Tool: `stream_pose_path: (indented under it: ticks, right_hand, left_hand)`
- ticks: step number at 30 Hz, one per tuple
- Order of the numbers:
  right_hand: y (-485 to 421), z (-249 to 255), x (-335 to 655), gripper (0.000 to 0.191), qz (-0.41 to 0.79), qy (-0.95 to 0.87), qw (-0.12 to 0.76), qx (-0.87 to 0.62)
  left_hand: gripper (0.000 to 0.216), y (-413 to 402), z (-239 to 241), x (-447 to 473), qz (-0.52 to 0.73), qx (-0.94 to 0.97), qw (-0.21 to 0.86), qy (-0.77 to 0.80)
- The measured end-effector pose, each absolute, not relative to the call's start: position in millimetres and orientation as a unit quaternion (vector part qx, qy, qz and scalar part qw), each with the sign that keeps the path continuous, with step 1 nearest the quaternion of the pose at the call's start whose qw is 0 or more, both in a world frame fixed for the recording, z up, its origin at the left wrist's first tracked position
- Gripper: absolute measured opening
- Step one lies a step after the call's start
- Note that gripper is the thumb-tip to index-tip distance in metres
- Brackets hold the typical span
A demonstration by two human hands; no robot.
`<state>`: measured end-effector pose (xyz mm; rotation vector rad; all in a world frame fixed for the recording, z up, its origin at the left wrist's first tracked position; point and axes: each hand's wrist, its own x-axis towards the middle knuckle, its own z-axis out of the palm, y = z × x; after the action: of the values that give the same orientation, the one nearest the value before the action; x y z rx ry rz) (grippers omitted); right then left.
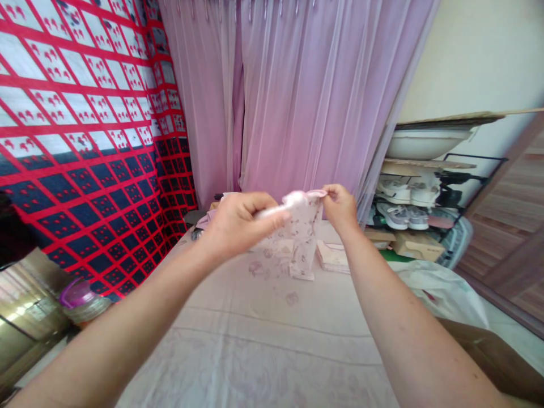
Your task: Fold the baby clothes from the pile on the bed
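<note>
Small pale pants (pixel 306 235) with a fine print hang above the bed, held up by the pinkish waistband. One leg with a cuffed end dangles toward the sheet, and the rest is partly hidden behind my left hand. My left hand (pixel 244 221) is closed on the near side of the waistband, thumb on top. At the other end of the waistband, my right hand (pixel 339 205) pinches the edge between thumb and fingers. A folded pale cloth pile (pixel 334 256) lies on the bed just beyond my right forearm.
The bed (pixel 272 317) has a pale patterned sheet. Purple curtains (pixel 297 102) hang behind it, and a red-checked cloth (pixel 85 113) covers the left side. To the right stands a rack with shoes (pixel 408 192) and a white basin (pixel 427 143). A purple-lidded jar (pixel 80 297) is at left.
</note>
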<state>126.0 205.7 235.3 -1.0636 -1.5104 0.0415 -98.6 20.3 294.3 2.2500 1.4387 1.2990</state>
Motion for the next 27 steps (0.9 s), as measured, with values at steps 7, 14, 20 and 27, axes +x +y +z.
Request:
stream_pose_path:
  ticks: [7, 14, 20, 27]
  right_hand:
    - [190.5, 112.7, 164.3, 0.024, 0.144, -0.674, 0.306, -0.656]
    - [155.1, 45.7, 200.5, 0.030, 0.177, -0.640, 0.212, -0.717]
    - [109.0, 20.9, 182.1, 0.041, 0.131, -0.618, 0.156, -0.760]
    - [82.4, 31.7, 157.3, 0.055, 0.118, -0.613, 0.076, -0.778]
  left_hand:
    - [0.021, 8.6, 122.3, -30.3, 0.226, 0.817, 0.323, 0.420]
    - [0.034, 73.1, 64.3, -110.0, 0.157, 0.737, 0.112, 0.647]
    - [0.044, 99.1, 46.8, -196.6, 0.070, 0.614, 0.057, 0.784]
    - [0.025, 85.6, 39.4, -187.1, 0.065, 0.601, 0.061, 0.794]
